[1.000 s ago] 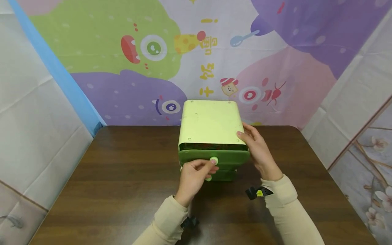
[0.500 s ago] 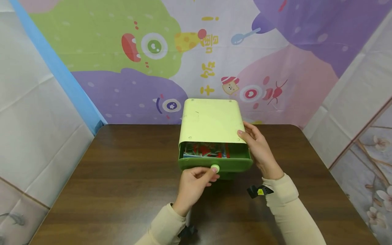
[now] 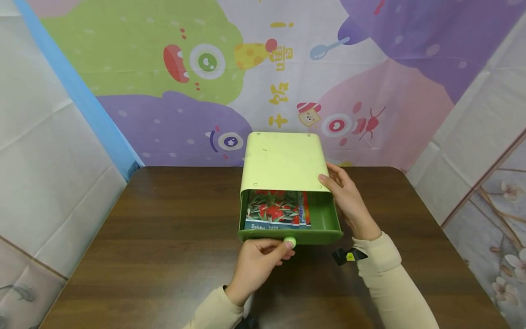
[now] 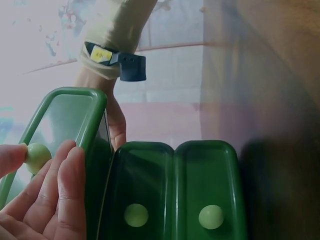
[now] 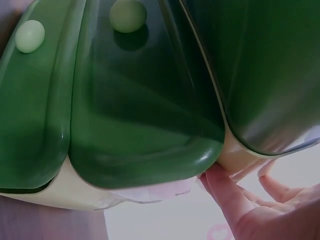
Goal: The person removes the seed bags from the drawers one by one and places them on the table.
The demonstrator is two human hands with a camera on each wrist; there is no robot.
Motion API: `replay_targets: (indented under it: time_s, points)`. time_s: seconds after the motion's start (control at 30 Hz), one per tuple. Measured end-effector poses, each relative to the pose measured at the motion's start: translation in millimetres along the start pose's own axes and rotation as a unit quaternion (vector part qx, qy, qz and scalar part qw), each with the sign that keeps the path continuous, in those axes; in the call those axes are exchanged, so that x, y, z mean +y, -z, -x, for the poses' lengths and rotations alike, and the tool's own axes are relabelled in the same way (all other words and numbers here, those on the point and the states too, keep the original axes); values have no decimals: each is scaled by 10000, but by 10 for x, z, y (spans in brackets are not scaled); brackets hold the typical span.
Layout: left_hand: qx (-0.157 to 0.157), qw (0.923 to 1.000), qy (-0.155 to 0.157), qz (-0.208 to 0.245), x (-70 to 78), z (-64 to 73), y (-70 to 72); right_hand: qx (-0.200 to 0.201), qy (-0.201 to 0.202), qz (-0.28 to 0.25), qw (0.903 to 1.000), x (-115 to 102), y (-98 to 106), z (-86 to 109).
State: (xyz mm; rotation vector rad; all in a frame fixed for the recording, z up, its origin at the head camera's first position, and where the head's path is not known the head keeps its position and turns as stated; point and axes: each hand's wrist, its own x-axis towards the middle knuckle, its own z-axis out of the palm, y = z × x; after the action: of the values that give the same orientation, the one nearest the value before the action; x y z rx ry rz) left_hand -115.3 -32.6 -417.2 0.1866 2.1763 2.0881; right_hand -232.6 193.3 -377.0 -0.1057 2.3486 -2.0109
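A small desktop drawer cabinet [image 3: 285,160] with a pale yellow-green shell stands at the table's middle. Its top drawer [image 3: 324,212] is pulled well out. Inside lie several printed packets, the uppermost packet [image 3: 272,208] showing red flowers and the word "Beishy". My left hand [image 3: 259,262] pinches the drawer's round light-green knob [image 3: 290,241] between thumb and fingers. My right hand [image 3: 347,201] rests against the cabinet's right side, its thumb on the top edge. Below the drawn-out one, two lower drawers with a middle knob [image 4: 136,215] and a bottom knob [image 4: 211,217] sit closed.
The dark wood table [image 3: 172,228] extends to both sides of the cabinet and in front of it. Right behind its back edge hangs a cartoon-printed cloth [image 3: 185,123]. Pale panels [image 3: 45,151] flank the table left and right.
My left hand has drawn the top drawer from nearly closed to far out, moving toward me, and the packets have come into view. My right hand has stayed on the cabinet's side.
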Motion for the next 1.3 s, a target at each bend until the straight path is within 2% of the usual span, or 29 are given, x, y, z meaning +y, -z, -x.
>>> replay_targets:
  time_s: [0.23, 0.87, 1.03, 1.17, 1.3]
  points:
    - [-130, 9998, -22, -147, -15, 59, 18, -26, 32, 60, 10000, -2, 2, 2]
    - [-187, 9998, -10, -13, -50, 198, 9, -60, -5, 4, 10000, -7, -4, 10]
    - [-360, 9993, -71, -37, -68, 238, 12, -69, -7, 104, 9999, 1, 8, 11]
    - [-515, 9986, 39, 128, -82, 235, 18, -78, -35, 136, 9999, 5, 9, 9]
    - [-695, 9949, 368, 633, -72, 238, 14, -87, -68, 100, 9999, 11, 6, 9]
